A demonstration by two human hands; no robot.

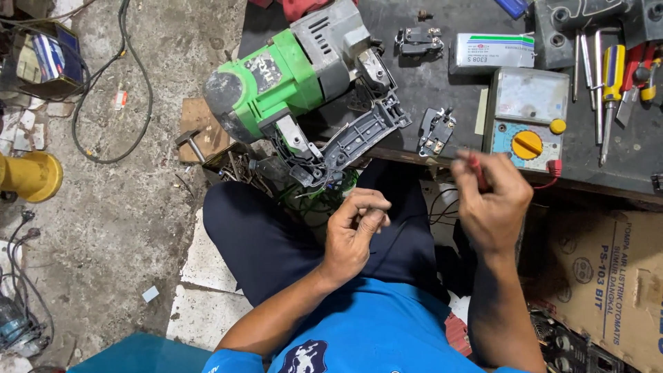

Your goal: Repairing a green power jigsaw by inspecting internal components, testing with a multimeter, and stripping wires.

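Observation:
A green and grey power tool lies opened at the near edge of a dark workbench, its grey handle half hanging over my lap with wires spilling out. My left hand is pinched on a thin black wire below the tool's handle. My right hand grips a red test probe, held just in front of a blue and grey analogue multimeter with a yellow dial.
On the bench lie a small grey switch, another switch part, a white box and screwdrivers. A cardboard box stands at right. Cables and a yellow object lie on the concrete floor at left.

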